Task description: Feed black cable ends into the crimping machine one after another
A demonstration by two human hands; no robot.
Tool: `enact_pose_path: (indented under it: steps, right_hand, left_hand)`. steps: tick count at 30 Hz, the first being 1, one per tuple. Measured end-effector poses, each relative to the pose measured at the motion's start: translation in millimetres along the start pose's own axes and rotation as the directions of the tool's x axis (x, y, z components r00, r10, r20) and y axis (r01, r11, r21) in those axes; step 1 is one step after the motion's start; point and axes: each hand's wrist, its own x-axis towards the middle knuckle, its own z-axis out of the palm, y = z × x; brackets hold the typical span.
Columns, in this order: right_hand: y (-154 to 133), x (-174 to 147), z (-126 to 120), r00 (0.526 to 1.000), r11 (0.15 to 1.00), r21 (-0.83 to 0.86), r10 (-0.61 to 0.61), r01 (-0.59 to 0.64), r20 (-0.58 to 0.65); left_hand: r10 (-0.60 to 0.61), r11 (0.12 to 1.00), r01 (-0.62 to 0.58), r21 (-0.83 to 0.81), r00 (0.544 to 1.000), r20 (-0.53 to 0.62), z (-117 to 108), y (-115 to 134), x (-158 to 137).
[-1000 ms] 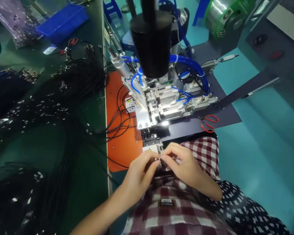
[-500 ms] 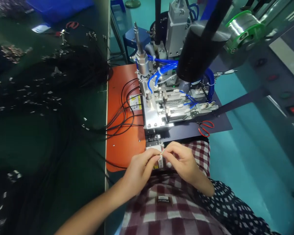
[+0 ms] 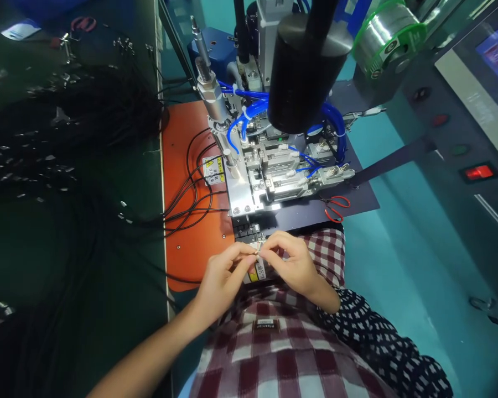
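Observation:
In front of my apron, both hands meet fingertip to fingertip. My left hand [image 3: 224, 273] is closed in a pinch near the end of a black cable [image 3: 182, 279], which runs in from the left and passes behind the hand. Thin light-coloured wires [image 3: 259, 247] show between the fingertips. My right hand [image 3: 292, 262] pinches these wires from the other side. Their tips are too small to make out. Just beyond the hands stands a metal bench machine [image 3: 243, 190] with several black cables in its left side.
Red-handled scissors [image 3: 338, 207] lie on the dark base plate, right of the machine. A black cylinder [image 3: 309, 77] and a green solder spool [image 3: 388, 41] hang above. Bundled black cables [image 3: 108, 110] cover the dark table at left. A control cabinet with a red switch [image 3: 479, 172] stands right.
The view has shifted, so the machine and both hands appear farther left. The hands keep their pinch, and the thin wires between the fingertips have changed angle slightly.

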Motion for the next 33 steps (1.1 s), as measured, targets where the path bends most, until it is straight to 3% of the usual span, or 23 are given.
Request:
enact_pose_path:
  steps: [5, 8, 11, 16, 20, 24, 27, 30, 33]
  right_hand:
    - [0, -1, -6, 0.998, 0.992, -0.117, -0.038, 0.043, 0.04]
    - [6, -1, -9, 0.994, 0.991, 0.091, 0.099, -0.103, 0.048]
    - [9, 1, -10, 0.972, 0.917, 0.322, 0.221, -0.236, 0.082]
    - [3, 5, -6, 0.957, 0.802, 0.522, 0.24, -0.292, 0.165]
    - [-1, 10, -4, 0.948, 0.761, 0.565, 0.26, -0.318, 0.183]
    - [0, 13, -7, 0.942, 0.767, 0.546, 0.264, -0.336, 0.209]
    - [2, 10, -7, 0.943, 0.818, 0.475, 0.247, -0.325, 0.222]
    - [3, 6, -4, 0.969, 0.889, 0.388, 0.203, -0.243, 0.142]
    - [3, 2, 0, 0.978, 0.9, 0.383, 0.187, -0.209, 0.094]
  left_hand:
    - [0.035, 0.997, -0.029, 0.066, 0.995, -0.093, 1, -2, 0]
    - [-0.019, 1.0, 0.019, 0.0, 0.996, -0.083, -1, 3, 0]
    - [-0.08, 0.99, 0.077, -0.116, 0.997, -0.023, -2, 9, 0]
    - [-0.079, 0.991, 0.076, -0.109, 0.997, -0.019, -1, 13, -1]
    - [-0.032, 0.998, 0.03, -0.049, 0.999, -0.02, -1, 11, -1]
    - [0.001, 1.0, 0.0, 0.005, 1.0, -0.013, -1, 10, -2]
    - [0.033, 0.998, -0.032, 0.046, 0.999, -0.017, -1, 8, -2]
    - [0.081, 0.993, -0.079, 0.088, 0.996, -0.021, 0, 6, -2]
    - [0.105, 0.989, -0.102, 0.102, 0.994, -0.019, 3, 3, -1]
